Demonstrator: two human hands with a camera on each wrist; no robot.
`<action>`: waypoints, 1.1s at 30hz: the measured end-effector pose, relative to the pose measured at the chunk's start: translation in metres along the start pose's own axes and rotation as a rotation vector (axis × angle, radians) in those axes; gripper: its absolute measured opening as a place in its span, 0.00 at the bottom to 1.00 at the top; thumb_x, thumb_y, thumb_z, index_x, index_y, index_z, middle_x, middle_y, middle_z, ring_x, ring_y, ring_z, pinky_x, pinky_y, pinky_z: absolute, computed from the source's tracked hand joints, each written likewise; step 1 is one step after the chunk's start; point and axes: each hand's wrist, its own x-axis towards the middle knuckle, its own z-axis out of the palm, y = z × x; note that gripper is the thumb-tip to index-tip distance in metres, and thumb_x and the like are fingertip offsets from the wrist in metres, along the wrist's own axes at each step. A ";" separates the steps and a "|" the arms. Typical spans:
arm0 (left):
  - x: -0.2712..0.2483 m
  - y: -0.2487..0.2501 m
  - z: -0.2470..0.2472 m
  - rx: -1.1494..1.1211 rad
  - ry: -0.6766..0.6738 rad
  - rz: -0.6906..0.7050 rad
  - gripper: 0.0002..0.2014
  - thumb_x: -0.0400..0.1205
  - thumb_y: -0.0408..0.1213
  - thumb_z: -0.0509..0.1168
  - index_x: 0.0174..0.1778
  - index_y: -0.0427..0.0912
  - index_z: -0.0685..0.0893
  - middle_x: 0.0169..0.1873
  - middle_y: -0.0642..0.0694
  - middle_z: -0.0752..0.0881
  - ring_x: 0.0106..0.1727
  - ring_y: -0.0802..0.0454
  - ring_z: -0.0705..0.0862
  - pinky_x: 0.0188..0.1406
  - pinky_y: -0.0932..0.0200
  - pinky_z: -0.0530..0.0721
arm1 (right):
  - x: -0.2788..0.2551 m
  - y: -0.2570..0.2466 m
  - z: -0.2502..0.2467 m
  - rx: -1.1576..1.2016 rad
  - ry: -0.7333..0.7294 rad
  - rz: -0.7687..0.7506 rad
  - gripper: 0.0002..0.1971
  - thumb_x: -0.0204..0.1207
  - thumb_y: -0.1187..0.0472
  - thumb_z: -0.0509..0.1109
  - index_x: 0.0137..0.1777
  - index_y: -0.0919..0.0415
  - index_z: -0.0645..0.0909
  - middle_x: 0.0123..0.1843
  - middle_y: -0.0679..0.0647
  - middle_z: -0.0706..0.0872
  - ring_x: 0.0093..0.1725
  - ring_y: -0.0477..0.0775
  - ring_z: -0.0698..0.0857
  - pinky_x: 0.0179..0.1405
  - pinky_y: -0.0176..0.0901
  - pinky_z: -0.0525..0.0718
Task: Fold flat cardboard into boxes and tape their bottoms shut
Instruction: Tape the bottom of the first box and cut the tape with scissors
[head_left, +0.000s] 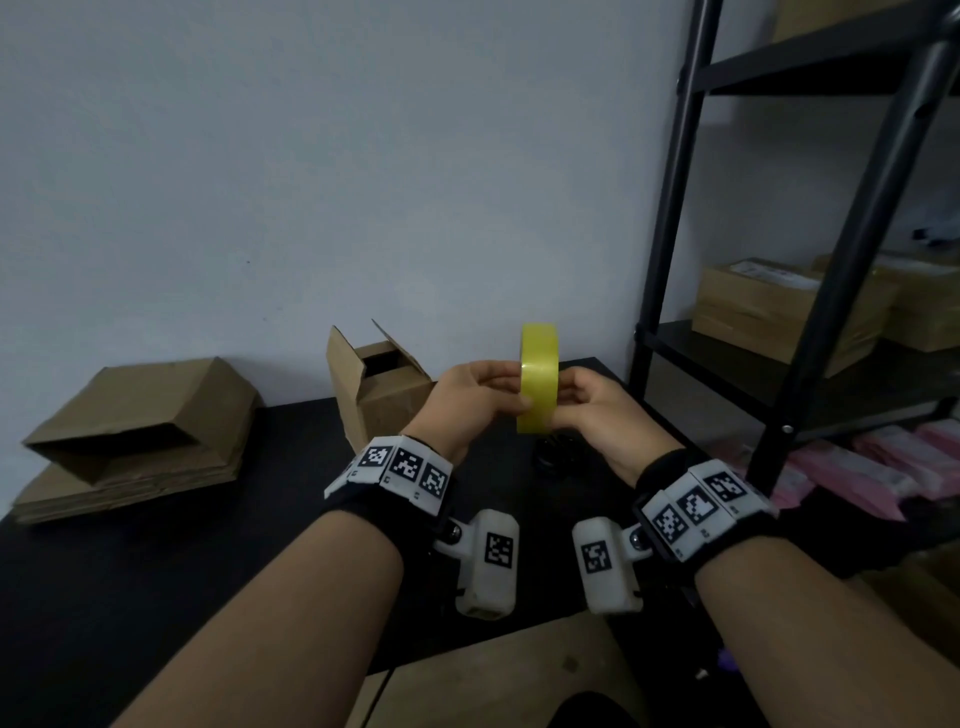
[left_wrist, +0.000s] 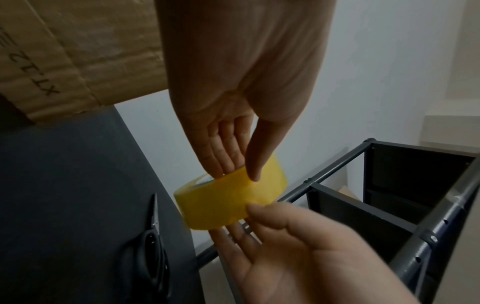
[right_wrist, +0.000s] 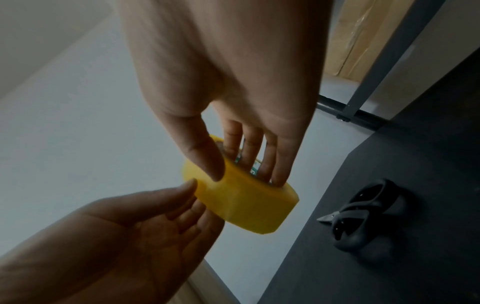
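Two hands meet at one roll of yellow tape, and the risks run across the scene from left to right; at the far left a stack of flat cardboard (head_left: 130, 467) lies on the black table (head_left: 156, 571) with a half-opened blank tilted on top, well apart from the hands, and that loose blank could slide off the stack if the table is jolted; further right an erected box (head_left: 379, 384) stands against the wall with its flaps up, and whether its bottom is taped cannot be told from these views; next comes the left hand (head_left: 472, 400), its fingers reaching into the core of the tape roll (head_left: 539, 379) and its thumb pressed on the outer face, so it pinches the roll; the roll is held upright in the air above the table, between the two hands; the right hand (head_left: 602, 405) also clamps it, thumb on the outer face and fingers behind; they are probably hunting for the free end, which does not show; a slipping nail could split the film into a sliver, or a freed end could fold back and stick to itself; a loosened hold could drop the roll onto the scissors (right_wrist: 363, 216) lying just below on the table, beside the metal shelf (head_left: 831, 260).
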 end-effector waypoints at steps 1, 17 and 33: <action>0.000 -0.001 0.000 0.012 0.007 0.007 0.20 0.73 0.13 0.66 0.61 0.25 0.81 0.47 0.34 0.87 0.46 0.46 0.86 0.47 0.60 0.87 | 0.000 -0.002 0.000 0.024 0.013 0.013 0.15 0.68 0.78 0.72 0.53 0.64 0.83 0.51 0.64 0.89 0.53 0.62 0.88 0.58 0.55 0.85; 0.001 -0.003 0.001 0.172 0.012 0.060 0.20 0.67 0.08 0.68 0.52 0.29 0.82 0.34 0.42 0.83 0.27 0.61 0.83 0.34 0.66 0.87 | 0.006 -0.018 0.001 0.251 0.132 0.070 0.07 0.81 0.65 0.65 0.41 0.61 0.81 0.32 0.54 0.82 0.32 0.51 0.82 0.29 0.40 0.77; 0.000 -0.005 -0.002 0.258 0.000 0.085 0.21 0.64 0.07 0.69 0.44 0.35 0.81 0.34 0.42 0.81 0.29 0.58 0.80 0.32 0.67 0.84 | 0.004 -0.017 0.001 0.196 0.106 0.051 0.05 0.77 0.69 0.65 0.42 0.63 0.81 0.36 0.57 0.82 0.36 0.53 0.81 0.32 0.43 0.77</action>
